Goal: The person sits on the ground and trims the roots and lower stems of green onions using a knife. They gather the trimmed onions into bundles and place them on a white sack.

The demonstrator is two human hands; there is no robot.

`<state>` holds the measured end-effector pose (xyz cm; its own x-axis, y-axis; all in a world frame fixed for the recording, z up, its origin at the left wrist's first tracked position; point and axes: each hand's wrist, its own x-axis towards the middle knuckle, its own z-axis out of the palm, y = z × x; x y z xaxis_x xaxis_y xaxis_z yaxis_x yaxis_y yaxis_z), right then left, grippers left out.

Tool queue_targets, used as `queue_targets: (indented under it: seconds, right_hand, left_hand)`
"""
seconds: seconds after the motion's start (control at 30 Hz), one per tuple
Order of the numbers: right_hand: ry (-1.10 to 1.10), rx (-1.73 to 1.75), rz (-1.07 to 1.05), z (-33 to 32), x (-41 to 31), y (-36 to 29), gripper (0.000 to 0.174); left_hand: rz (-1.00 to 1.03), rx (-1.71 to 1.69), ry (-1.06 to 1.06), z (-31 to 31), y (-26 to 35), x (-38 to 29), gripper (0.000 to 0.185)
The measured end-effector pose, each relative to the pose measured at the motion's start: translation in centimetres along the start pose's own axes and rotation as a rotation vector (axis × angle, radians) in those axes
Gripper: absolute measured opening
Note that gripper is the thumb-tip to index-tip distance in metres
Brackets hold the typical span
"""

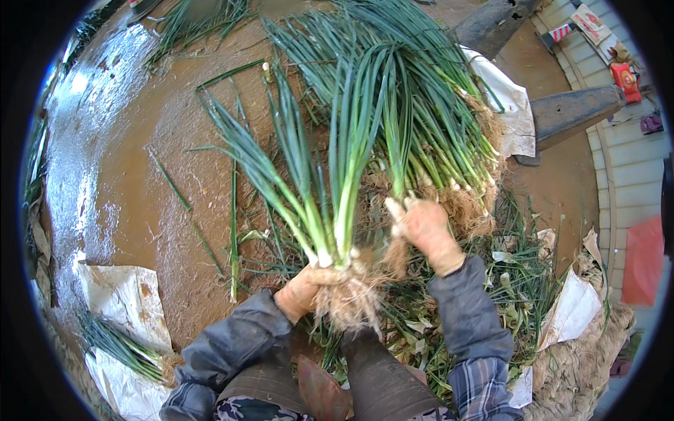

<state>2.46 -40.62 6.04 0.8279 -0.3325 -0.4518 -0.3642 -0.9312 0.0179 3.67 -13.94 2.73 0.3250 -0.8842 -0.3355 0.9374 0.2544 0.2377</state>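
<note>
My left hand grips a bunch of green onions near the base. Their leaves fan upward, and a tangle of pale roots hangs below the fist. To the right, my right hand is closed around the lower stem of another green onion, whose roots dangle under the fingers. Beyond it lies a large pile of green onions, leaves toward the far left and roots toward the right. My fingertips are slightly blurred.
Stripped leaves and trimmings litter the ground around my boots. A small bunch of green onions rests on white sheeting at the lower left. Wet mud spreads leftward. Dark beam-like pieces jut out at right.
</note>
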Motion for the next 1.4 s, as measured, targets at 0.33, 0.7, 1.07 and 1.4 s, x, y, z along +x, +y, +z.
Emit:
queue_targets:
  seconds: [0.33, 0.7, 1.07, 1.4]
  right_hand:
    - [0.432, 0.861, 0.061, 8.3, -4.4, -5.9, 0.030]
    - [0.258, 0.934, 0.482, 10.7, -16.4, 4.5, 0.039]
    - [-0.195, 1.118, -0.126, 2.1, -11.4, -2.5, 0.056]
    - [0.608, 0.517, -0.312, 6.0, -6.6, -10.3, 0.043]
  left_hand:
    - [-0.013, -0.277, 0.002, 1.0, -0.6, -0.4, 0.052]
    - [0.084, -0.378, -0.009, 3.0, 2.4, -3.4, 0.053]
    - [-0.104, -0.361, 0.027, 1.5, 0.1, -3.6, 0.053]
    - [-0.229, -0.077, 0.092, -1.0, -1.0, -4.3, 0.046]
